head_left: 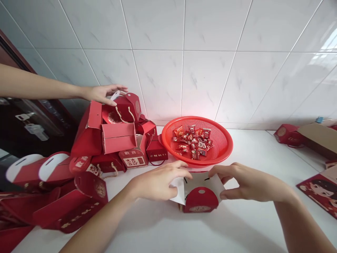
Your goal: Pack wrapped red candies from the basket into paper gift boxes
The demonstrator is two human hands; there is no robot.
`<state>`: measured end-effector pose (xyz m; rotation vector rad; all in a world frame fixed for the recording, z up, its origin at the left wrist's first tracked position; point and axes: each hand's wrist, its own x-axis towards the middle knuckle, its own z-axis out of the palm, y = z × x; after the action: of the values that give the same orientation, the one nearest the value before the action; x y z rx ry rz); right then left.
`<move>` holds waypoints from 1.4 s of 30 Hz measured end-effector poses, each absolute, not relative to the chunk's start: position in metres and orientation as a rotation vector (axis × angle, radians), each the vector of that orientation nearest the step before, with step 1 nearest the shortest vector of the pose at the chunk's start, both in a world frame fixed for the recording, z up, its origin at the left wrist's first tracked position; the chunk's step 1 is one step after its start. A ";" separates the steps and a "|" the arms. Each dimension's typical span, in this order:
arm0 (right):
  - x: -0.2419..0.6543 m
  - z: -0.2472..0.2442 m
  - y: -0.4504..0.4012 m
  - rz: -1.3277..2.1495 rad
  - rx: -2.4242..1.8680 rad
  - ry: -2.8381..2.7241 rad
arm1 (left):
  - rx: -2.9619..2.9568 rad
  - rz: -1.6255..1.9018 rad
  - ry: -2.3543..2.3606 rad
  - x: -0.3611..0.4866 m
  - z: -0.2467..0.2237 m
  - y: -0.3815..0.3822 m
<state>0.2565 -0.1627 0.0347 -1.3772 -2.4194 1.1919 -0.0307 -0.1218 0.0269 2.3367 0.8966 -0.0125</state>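
An opened red gift box (201, 202) with a white inside stands on the white table in front of the basket. At its left side, my left hand (164, 181) has thumb and fingers apart, touching the white flap. From the right, my right hand (234, 181) reaches the box's other side, thumb and fingers apart around the edge. A red plastic basket (228, 149) behind the box holds several wrapped candies (193, 142).
Red gift boxes (119, 137) are piled at the left, some open. Another person's hand (104, 94) touches the top of the pile. Further right are a red box (286, 135), an open carton (318, 137) and a printed red box (319, 189). A tiled wall rises behind.
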 end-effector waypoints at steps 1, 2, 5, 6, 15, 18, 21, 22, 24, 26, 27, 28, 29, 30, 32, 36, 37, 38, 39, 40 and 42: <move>0.256 0.035 -0.162 1.218 -1.336 -2.401 | 2.376 0.025 0.909 -0.029 0.025 -0.126; 0.255 0.036 -0.161 1.225 -1.305 -2.387 | 2.423 0.072 0.927 -0.027 0.022 -0.130; 0.250 0.035 -0.161 1.196 -1.273 -2.375 | 2.568 0.213 1.016 -0.018 0.014 -0.144; 0.249 0.034 -0.161 1.190 -1.264 -2.379 | 2.590 0.241 1.043 -0.016 0.012 -0.147; 0.251 0.023 -0.159 1.075 -1.449 -2.391 | 2.419 0.200 1.216 -0.010 0.010 -0.152; 0.253 0.024 -0.157 1.345 -1.349 -2.350 | 2.367 0.167 1.235 -0.012 0.012 -0.152; 0.253 0.025 -0.154 1.506 -1.278 -2.326 | 2.388 0.132 1.222 -0.013 0.013 -0.152; 0.253 0.025 -0.154 1.500 -1.305 -2.333 | 2.392 0.129 1.212 -0.014 0.013 -0.153; 0.252 0.025 -0.154 1.452 -1.386 -2.363 | 2.398 0.132 1.193 -0.015 0.014 -0.154; 0.252 0.025 -0.154 1.384 -1.456 -2.401 | 2.407 0.128 1.177 -0.017 0.014 -0.157; 0.251 0.025 -0.154 1.353 -1.476 -2.419 | 2.413 0.123 1.170 -0.018 0.014 -0.158; 0.251 0.025 -0.154 1.323 -1.489 -2.434 | 2.417 0.115 1.164 -0.019 0.014 -0.159; 0.250 0.025 -0.154 1.299 -1.498 -2.444 | 2.417 0.104 1.161 -0.020 0.014 -0.160; 0.249 0.025 -0.154 1.283 -1.501 -2.453 | 2.414 0.092 1.161 -0.021 0.014 -0.161; 0.248 0.025 -0.154 1.273 -1.494 -2.468 | 2.405 0.060 1.165 -0.023 0.015 -0.163; 0.246 0.022 -0.152 1.325 -1.428 -2.491 | 2.378 -0.050 1.171 -0.026 0.016 -0.166; 0.245 0.022 -0.151 1.332 -1.419 -2.494 | 2.365 -0.084 1.172 -0.026 0.016 -0.166; 0.245 0.021 -0.151 1.331 -1.420 -2.496 | 2.352 -0.116 1.176 -0.027 0.017 -0.166; 0.245 0.021 -0.150 1.325 -1.430 -2.496 | 2.341 -0.138 1.181 -0.026 0.017 -0.166; 0.245 0.021 -0.150 1.313 -1.447 -2.494 | 2.335 -0.144 1.188 -0.026 0.017 -0.164; 0.245 0.021 -0.150 1.272 -1.480 -2.478 | 2.350 -0.100 1.201 -0.024 0.016 -0.161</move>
<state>0.2451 -0.1499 0.0210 -1.4797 -2.4784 1.2721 -0.0241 -0.1613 0.0164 2.3496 1.2012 -0.1005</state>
